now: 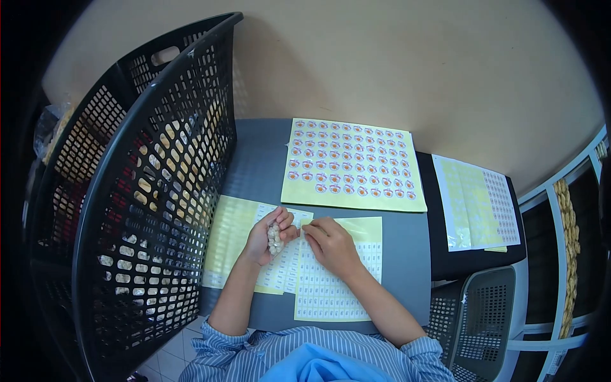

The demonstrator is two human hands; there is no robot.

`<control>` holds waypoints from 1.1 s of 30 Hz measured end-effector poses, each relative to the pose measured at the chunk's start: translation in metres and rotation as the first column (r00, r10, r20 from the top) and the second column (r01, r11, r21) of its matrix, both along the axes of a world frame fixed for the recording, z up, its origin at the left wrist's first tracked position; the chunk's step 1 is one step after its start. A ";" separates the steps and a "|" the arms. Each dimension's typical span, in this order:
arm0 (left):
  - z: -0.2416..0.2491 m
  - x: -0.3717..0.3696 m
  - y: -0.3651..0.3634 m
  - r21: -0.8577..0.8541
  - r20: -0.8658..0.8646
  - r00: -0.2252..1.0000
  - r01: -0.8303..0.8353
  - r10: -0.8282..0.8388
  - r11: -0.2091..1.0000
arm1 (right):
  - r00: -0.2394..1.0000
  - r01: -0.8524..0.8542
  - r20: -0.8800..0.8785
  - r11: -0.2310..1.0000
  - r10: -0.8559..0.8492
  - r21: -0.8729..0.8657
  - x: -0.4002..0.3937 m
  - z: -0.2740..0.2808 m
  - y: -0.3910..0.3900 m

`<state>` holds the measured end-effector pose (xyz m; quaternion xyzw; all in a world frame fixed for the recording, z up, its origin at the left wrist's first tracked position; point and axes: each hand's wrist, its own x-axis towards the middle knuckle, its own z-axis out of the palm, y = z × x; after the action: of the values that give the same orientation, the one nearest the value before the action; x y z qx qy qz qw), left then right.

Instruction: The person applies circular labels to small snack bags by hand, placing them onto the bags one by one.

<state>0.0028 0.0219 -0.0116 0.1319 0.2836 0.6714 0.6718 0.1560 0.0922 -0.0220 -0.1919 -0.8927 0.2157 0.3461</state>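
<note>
A small clear packet of pale, lumpy pieces (274, 240) lies in my left hand (266, 234), whose fingers are curled round it. Close by on the right, my right hand (330, 245) is pinched near the packet; whatever sits between its fingertips is too small to make out. Under the right hand lies a sheet of small white labels (331, 290) on yellow backing. Beneath the left hand are other label sheets (232, 235), partly covered by the hand and forearm.
A large yellow sheet of round orange-and-white stickers (353, 159) lies at the back of the grey table (407, 267). Tall black baskets (159, 165) with packets inside stand at the left. Another sticker sheet (474, 204) rests on a black surface at the right, above a dark basket (487, 312).
</note>
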 end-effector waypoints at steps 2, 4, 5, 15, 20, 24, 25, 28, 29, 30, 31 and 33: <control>0.001 0.001 0.000 0.001 -0.004 1.000 0.001 -0.001 1.000 | 1.000 0.020 -0.005 1.000 -0.020 -0.015 0.000 0.002 -0.001; 0.002 0.002 0.000 -0.002 -0.009 1.000 0.005 -0.005 1.000 | 0.999 0.028 -0.016 1.000 -0.028 -0.004 -0.001 0.002 -0.001; 0.002 0.002 0.000 -0.005 -0.010 1.000 0.000 0.000 1.000 | 0.999 0.036 -0.026 0.999 -0.035 0.008 -0.001 0.001 -0.002; 0.003 0.001 0.000 0.003 -0.021 1.000 -0.016 0.016 1.000 | 0.999 0.035 -0.041 0.995 -0.031 0.095 0.000 -0.006 -0.001; 0.006 -0.004 -0.001 0.014 -0.028 0.995 -0.096 0.096 0.995 | 0.990 0.011 -0.143 0.997 0.000 0.078 -0.001 0.007 0.002; 0.013 -0.009 -0.004 0.057 -0.067 0.973 -0.216 0.219 0.975 | 0.979 0.067 -0.190 0.997 -0.074 -0.043 0.002 0.008 0.000; 0.011 -0.011 -0.006 0.085 -0.070 0.979 -0.185 0.191 0.979 | 0.977 0.056 -0.201 0.993 -0.076 -0.102 0.003 0.011 0.001; 0.012 -0.007 -0.006 0.068 -0.112 0.980 -0.156 0.162 0.985 | 0.981 0.023 -0.188 0.986 -0.054 -0.163 0.006 0.010 0.003; 0.009 -0.007 -0.006 0.084 -0.132 0.981 -0.133 0.143 0.988 | 0.986 0.021 -0.160 0.983 -0.051 -0.185 0.006 0.009 0.003; 0.006 -0.007 -0.006 0.083 -0.131 0.981 -0.131 0.141 0.988 | 0.990 0.022 -0.134 0.979 -0.050 -0.203 0.007 0.008 0.004; 0.002 -0.008 -0.005 0.096 -0.123 0.985 -0.109 0.121 0.989 | 0.990 0.024 -0.133 0.979 -0.052 -0.203 0.007 0.007 0.006; 0.000 -0.007 -0.005 0.105 -0.113 0.989 -0.088 0.100 0.991 | 0.988 0.025 -0.145 0.986 -0.050 -0.165 0.007 0.005 0.007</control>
<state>-0.0040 0.0173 -0.0113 0.1914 0.2949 0.7066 0.6141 0.1631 0.0996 -0.0171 -0.2197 -0.8401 0.2948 0.3988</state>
